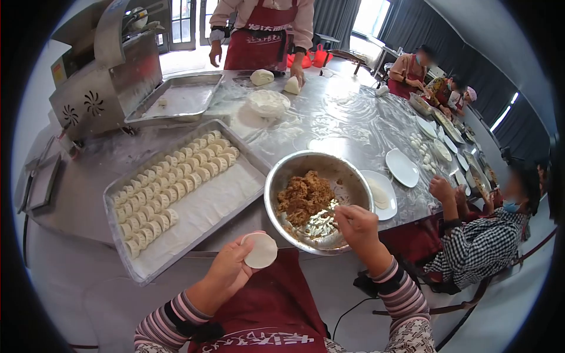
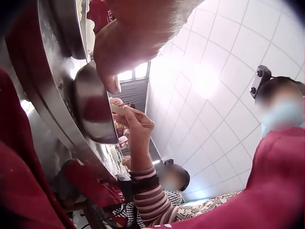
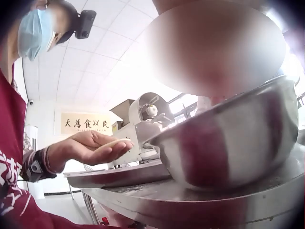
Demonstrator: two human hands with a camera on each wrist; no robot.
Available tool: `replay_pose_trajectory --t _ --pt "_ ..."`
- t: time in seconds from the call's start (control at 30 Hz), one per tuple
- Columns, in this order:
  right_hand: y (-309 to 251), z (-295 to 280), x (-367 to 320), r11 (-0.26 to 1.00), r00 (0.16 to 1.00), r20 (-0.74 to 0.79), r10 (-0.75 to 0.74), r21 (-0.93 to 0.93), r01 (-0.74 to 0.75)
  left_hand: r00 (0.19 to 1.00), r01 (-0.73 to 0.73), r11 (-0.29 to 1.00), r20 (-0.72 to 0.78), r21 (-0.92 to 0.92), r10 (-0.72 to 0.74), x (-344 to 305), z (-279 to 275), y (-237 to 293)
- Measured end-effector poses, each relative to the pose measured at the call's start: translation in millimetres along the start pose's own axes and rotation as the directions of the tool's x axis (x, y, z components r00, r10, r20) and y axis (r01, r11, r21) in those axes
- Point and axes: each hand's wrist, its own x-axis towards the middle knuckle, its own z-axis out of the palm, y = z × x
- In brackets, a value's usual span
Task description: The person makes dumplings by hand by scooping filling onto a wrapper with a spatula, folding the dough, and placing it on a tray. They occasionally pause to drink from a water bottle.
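My left hand (image 1: 226,272) holds a round white dough wrapper (image 1: 261,251) at its edge, beside the metal bowl (image 1: 272,217). In the right wrist view, the wrapper (image 3: 112,145) lies along the upturned fingers of that hand (image 3: 86,148). Brown filling (image 1: 306,197) is heaped in the bowl's left part. Over the bowl's right side, my right hand (image 1: 360,230) pinches a thin pale tool, clearer in the left wrist view, where the tool (image 2: 118,109) sticks out from the fingers of the right hand (image 2: 138,128). A blurred patch hides that hand in the right wrist view.
Left of the bowl, a paper-lined tray (image 1: 206,220) carries rows of folded dumplings (image 1: 176,176). Right of it are a plate (image 1: 385,212) with wrappers and a white plate (image 1: 402,167). A person (image 1: 265,35) stands across the table by dough pieces; others sit at right.
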Motion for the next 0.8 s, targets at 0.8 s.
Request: replay_pose_trajectory --t 0.8 --pt "14 -1 16 0.115 0.574 0.267 0.774 0.833 -0.542 0.995 -0.036 0.999 0.091 -0.017 0.037 -1 2 6"
